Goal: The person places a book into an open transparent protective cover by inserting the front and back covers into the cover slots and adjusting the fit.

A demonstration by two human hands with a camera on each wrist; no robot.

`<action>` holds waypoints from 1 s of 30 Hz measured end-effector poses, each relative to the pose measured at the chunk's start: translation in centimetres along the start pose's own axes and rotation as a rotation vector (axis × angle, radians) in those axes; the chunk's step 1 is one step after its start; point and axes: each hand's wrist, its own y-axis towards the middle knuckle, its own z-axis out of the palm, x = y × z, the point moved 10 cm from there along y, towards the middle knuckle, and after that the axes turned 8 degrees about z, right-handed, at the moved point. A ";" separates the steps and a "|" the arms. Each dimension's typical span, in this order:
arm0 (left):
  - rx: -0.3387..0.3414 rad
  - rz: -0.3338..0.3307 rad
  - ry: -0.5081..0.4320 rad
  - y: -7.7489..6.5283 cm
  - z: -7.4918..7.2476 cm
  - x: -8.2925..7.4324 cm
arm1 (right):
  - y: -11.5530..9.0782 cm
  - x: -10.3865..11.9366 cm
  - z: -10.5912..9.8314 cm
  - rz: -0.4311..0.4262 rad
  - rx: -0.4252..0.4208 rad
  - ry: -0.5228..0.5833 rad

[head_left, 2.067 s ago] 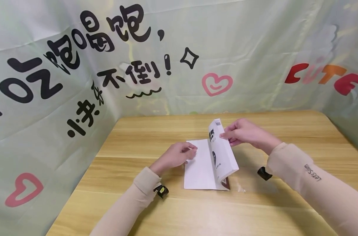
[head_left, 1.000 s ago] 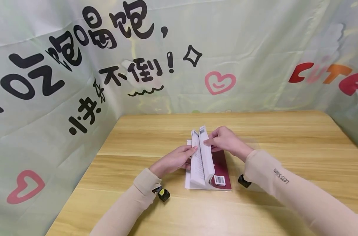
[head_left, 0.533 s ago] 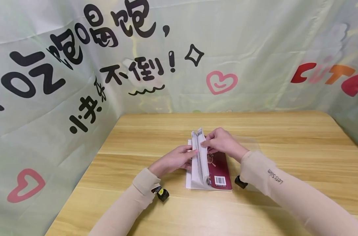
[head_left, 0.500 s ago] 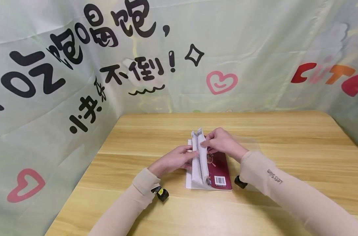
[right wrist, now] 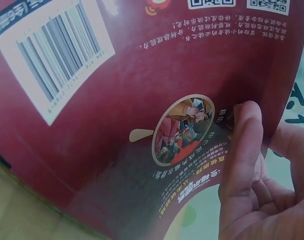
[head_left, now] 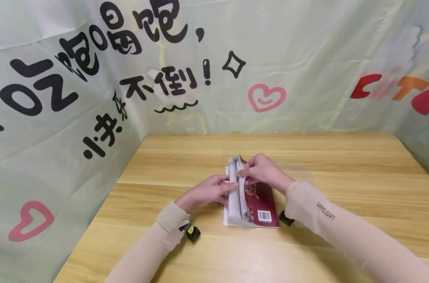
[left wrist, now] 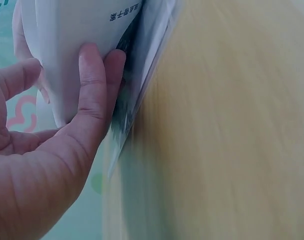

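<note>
One pale, lightly creased fabric backdrop (head_left: 306, 51) fills my head feed, two pink hearts printed on it. Below, I've got one wood-grain table (head_left: 200, 259), smooth and rounded at its far right corner. Two beige sleeves (head_left: 143, 247) reach in. One faint, clear film (head_left: 299, 171) lies flat by the right sleeve. And there's one paperback book (head_left: 260, 200), mid-table between the hands, its glossy dark red cover curving, white leaves (head_left: 232, 204) bunched upright at the left. Left hand (head_left: 208, 192): narrow, leaves held between thumb and fingers. Right hand (head_left: 265, 173): pinching cover and leaves together, fingertips against the red. Two black wrist units (head_left: 192, 232), one per arm. On the cover, one barcode (right wrist: 66, 60) and two smaller QR codes (right wrist: 269, 4).
</note>
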 end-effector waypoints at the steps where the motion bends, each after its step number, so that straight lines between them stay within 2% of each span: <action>1: 0.002 -0.001 0.001 0.0 0.0 0.0 | 0.0 0.0 0.0 0.002 0.003 -0.003; 11: -0.008 -0.007 0.023 0.1 0.0 0.2 | -0.1 -0.1 -0.3 -0.006 0.031 -0.042; 20: 0.011 0.007 0.028 0.0 0.1 -0.1 | -0.2 -0.3 -0.4 -0.024 0.062 -0.033; 30: -0.053 -0.023 0.039 0.0 -0.4 0.1 | -0.9 -0.4 -2.0 -0.027 0.057 -0.012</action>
